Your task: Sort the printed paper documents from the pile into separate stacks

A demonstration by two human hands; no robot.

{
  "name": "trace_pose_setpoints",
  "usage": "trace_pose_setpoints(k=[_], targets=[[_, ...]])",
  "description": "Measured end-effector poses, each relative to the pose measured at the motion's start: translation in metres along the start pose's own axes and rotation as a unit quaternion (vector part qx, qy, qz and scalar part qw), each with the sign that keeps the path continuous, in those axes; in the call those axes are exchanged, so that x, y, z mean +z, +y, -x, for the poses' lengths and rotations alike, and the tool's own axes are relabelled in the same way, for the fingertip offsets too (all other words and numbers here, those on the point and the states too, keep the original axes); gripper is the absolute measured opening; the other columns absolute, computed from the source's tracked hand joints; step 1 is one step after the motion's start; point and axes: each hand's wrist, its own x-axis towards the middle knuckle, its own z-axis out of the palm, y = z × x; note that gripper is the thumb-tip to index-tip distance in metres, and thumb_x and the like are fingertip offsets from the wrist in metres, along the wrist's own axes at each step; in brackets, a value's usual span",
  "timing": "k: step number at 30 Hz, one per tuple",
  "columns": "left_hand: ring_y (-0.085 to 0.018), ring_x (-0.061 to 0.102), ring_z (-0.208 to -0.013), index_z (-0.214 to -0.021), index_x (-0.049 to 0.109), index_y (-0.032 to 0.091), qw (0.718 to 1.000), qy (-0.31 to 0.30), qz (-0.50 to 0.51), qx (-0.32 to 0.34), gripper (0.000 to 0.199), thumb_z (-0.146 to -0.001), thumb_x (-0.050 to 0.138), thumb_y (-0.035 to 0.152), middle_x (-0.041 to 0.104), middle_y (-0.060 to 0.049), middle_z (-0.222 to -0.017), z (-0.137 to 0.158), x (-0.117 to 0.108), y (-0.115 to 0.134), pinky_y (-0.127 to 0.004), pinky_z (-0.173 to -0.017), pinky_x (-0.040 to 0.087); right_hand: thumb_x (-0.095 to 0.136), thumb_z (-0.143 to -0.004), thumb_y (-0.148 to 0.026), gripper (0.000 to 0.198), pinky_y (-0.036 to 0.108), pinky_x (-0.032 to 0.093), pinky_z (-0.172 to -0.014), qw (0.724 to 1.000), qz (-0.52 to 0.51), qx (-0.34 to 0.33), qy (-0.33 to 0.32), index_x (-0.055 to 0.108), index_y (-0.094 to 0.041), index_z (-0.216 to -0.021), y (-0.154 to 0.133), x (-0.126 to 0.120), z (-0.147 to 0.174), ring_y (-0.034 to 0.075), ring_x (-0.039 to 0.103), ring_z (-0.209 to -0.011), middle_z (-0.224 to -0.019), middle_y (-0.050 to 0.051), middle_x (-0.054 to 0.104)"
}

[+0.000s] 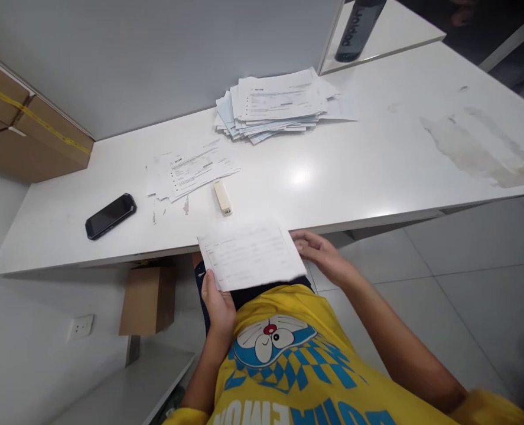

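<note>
A printed sheet of paper (253, 257) is held over my lap, just off the desk's front edge. My left hand (217, 301) grips its lower left corner, thumb on top and fingers underneath. At the sheet's right edge, my right hand (321, 254) has its thumb and fingers curled around the side, the fingertips partly behind the paper. Past the sheet, a cream-coloured stapler (223, 198) lies on the desk. A few printed papers (197, 168) are spread behind it, and a thick stack of papers (283, 103) sits against the partition.
A black phone (111, 216) lies on the white desk (354, 171) at the left. Cardboard boxes (53, 139) stand in the left corner. A dark bottle (359, 29) is at the back right. Under the desk are another carton (149, 300) and a wall socket (82, 326).
</note>
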Motion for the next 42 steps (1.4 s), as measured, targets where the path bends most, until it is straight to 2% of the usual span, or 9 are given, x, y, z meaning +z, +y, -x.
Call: trace_pose_setpoints(k=[4, 9, 13, 19, 25, 29, 33, 38, 42], targets=[[-0.029, 0.061, -0.122, -0.132, 0.058, 0.019, 0.999, -0.013, -0.037, -0.009, 0.056, -0.089, 0.06, 0.055, 0.065, -0.015, -0.129, 0.004, 0.005, -0.002, -0.033, -0.087, 0.058, 0.07, -0.073, -0.062, 0.051, 0.038, 0.057, -0.075, 0.996, -0.066, 0.018, 0.058, 0.066, -0.022, -0.105, 0.022, 0.011, 0.005, 0.021, 0.065, -0.084, -0.098, 0.007, 0.07], [-0.028, 0.065, -0.114, -0.131, 0.059, 0.02, 0.997, -0.031, -0.074, -0.015, 0.061, -0.083, 0.067, 0.056, 0.067, -0.014, -0.125, 0.016, 0.007, 0.003, -0.028, -0.077, 0.057, 0.072, -0.075, -0.053, 0.045, 0.029, 0.048, -0.054, 0.996, 0.01, -0.036, 0.079, 0.067, -0.02, -0.105, 0.021, 0.005, 0.005, 0.015, 0.059, -0.064, -0.086, 0.005, 0.069], [-0.028, 0.067, -0.106, -0.112, 0.069, 0.015, 0.996, -0.017, -0.081, 0.01, 0.056, -0.081, 0.066, 0.061, 0.07, -0.015, -0.115, 0.017, 0.007, 0.007, -0.031, -0.081, 0.056, 0.07, -0.077, -0.045, 0.041, 0.027, 0.043, -0.049, 0.994, 0.025, -0.074, 0.082, 0.063, -0.02, -0.11, 0.012, 0.007, 0.007, 0.012, 0.053, -0.055, -0.083, 0.003, 0.068], [-0.018, 0.063, -0.08, -0.088, 0.068, 0.017, 0.977, -0.073, -0.161, 0.117, 0.04, -0.077, 0.073, 0.055, 0.068, -0.005, -0.083, -0.006, -0.003, 0.018, -0.024, -0.068, 0.051, 0.07, -0.07, -0.044, 0.055, 0.028, 0.04, -0.045, 0.989, 0.0, -0.057, 0.135, 0.057, -0.019, -0.117, 0.007, 0.022, -0.001, 0.011, 0.051, -0.051, -0.083, 0.002, 0.065], [-0.008, 0.038, -0.047, -0.067, 0.063, 0.015, 0.974, -0.069, -0.213, 0.042, 0.051, -0.071, 0.072, 0.065, 0.046, 0.004, -0.052, -0.015, -0.014, 0.031, -0.02, -0.041, 0.03, 0.066, -0.07, -0.041, 0.056, 0.028, 0.035, -0.043, 0.989, 0.009, -0.043, 0.14, 0.057, -0.017, -0.12, 0.01, 0.032, -0.005, 0.012, 0.047, -0.044, -0.063, -0.004, 0.056], [-0.008, 0.037, -0.048, -0.065, 0.063, 0.014, 0.981, -0.06, -0.182, 0.021, 0.054, -0.069, 0.072, 0.067, 0.05, 0.002, -0.054, -0.012, -0.013, 0.034, -0.02, -0.043, 0.028, 0.063, -0.073, -0.045, 0.05, 0.029, 0.035, -0.044, 0.983, 0.035, -0.075, 0.165, 0.061, -0.017, -0.115, 0.014, 0.04, -0.006, 0.013, 0.044, -0.042, -0.058, -0.004, 0.055], [-0.012, 0.05, -0.06, -0.077, 0.068, 0.015, 0.988, -0.066, -0.127, 0.057, 0.047, -0.068, 0.076, 0.06, 0.062, -0.002, -0.07, -0.013, -0.006, 0.04, -0.02, -0.053, 0.038, 0.061, -0.075, -0.052, 0.05, 0.03, 0.037, -0.045, 0.976, 0.044, -0.109, 0.185, 0.063, -0.019, -0.113, 0.018, 0.047, -0.01, 0.013, 0.045, -0.044, -0.062, -0.001, 0.057], [-0.009, 0.042, -0.059, -0.061, 0.055, 0.016, 0.979, -0.049, -0.145, 0.137, 0.045, -0.07, 0.076, 0.055, 0.049, 0.004, -0.061, -0.014, -0.004, 0.039, -0.019, -0.056, 0.036, 0.059, -0.082, -0.054, 0.047, 0.03, 0.041, -0.047, 0.968, 0.033, -0.136, 0.206, 0.061, -0.021, -0.116, 0.027, 0.047, -0.008, 0.014, 0.047, -0.05, -0.076, 0.002, 0.063], [-0.009, 0.038, -0.057, -0.06, 0.051, 0.016, 0.98, -0.038, -0.156, 0.12, 0.05, -0.069, 0.076, 0.059, 0.045, 0.005, -0.059, -0.018, -0.002, 0.04, -0.019, -0.053, 0.032, 0.056, -0.084, -0.054, 0.05, 0.031, 0.042, -0.049, 0.967, 0.052, -0.141, 0.206, 0.058, -0.021, -0.121, 0.023, 0.048, -0.006, 0.013, 0.047, -0.05, -0.083, 0.004, 0.064]])
